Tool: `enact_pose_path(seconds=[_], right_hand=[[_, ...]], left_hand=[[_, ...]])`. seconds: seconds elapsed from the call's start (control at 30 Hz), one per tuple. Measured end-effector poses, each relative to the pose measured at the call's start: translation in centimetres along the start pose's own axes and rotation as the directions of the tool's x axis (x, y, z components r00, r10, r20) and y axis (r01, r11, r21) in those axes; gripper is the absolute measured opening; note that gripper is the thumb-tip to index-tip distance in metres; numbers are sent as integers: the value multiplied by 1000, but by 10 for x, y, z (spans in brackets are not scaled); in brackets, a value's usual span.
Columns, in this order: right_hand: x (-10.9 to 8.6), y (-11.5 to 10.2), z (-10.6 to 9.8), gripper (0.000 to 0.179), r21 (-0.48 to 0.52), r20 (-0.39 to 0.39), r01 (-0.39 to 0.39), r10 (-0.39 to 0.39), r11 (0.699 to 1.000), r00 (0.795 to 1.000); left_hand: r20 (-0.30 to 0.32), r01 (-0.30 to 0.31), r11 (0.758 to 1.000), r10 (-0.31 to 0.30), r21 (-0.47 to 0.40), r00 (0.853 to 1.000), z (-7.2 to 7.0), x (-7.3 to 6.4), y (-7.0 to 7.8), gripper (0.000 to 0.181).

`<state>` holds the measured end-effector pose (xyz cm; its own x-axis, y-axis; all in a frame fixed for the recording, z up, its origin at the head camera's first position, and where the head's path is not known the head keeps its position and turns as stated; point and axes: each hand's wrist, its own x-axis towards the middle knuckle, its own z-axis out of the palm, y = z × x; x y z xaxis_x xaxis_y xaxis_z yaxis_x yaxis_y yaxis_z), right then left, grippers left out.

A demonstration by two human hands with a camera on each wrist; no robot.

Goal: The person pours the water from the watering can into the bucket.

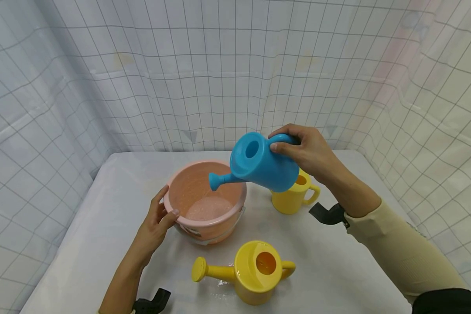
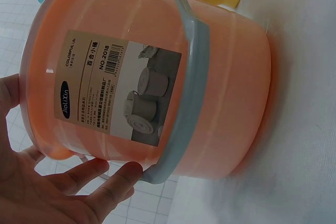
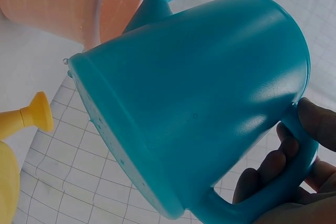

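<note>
My right hand (image 1: 304, 146) grips the handle of a blue watering can (image 1: 274, 168), lifted and tilted so its spout points left over the pink bucket (image 1: 208, 223). Water drops cling to the can's base in the right wrist view. No stream shows from the rose. My left hand (image 1: 157, 222) holds the bucket at its near left side, thumb at the rim and fingers spread along the outer wall by the grey carrying handle (image 2: 193, 72). Inside, the bucket looks wet. Its label (image 2: 115, 87) faces the left wrist camera.
A yellow watering can (image 1: 255, 279) stands in front, spout to the left, with wet spots on the white table (image 1: 329, 270) beside it. Another yellow can (image 1: 286, 203) stands behind, partly hidden by the blue one. Checked white curtains (image 1: 220, 87) enclose the table's back and sides.
</note>
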<state>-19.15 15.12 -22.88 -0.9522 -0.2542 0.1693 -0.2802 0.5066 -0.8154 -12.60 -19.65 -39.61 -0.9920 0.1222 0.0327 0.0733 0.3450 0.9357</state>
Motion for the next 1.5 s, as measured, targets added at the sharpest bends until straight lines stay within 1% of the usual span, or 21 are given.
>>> enact_pose_path(seconds=[0.23, 0.53, 0.7, 0.93, 1.23, 1.5], right_hand=[[0, 0, 0, 33, -1, 3, -3, 3, 1000, 1000], [1, 1, 1, 32, -12, -12, 8, -9, 1000, 1000], [1, 0, 2, 30, -10, -26, 1, -1, 1000, 1000], [1, -1, 1, 30, -9, -24, -7, 7, 1000, 1000], [1, -1, 1, 30, -6, -20, -2, 2, 1000, 1000], [1, -1, 0, 31, -7, -22, 3, -3, 1000, 1000]], left_hand=[[6, 4, 1000, -4, -4, 1000, 0, 0, -1, 67], [4, 8, 1000, -8, -1, 1000, -1, 1, -1, 67], [4, 11, 1000, -11, -1, 1000, -1, 1, 0, 67], [5, 14, 1000, -13, -14, 1000, 0, 0, 0, 67], [2, 4, 1000, -4, -5, 1000, 1, -1, 1, 67], [3, 9, 1000, -9, -8, 1000, 1, -1, 1, 67]])
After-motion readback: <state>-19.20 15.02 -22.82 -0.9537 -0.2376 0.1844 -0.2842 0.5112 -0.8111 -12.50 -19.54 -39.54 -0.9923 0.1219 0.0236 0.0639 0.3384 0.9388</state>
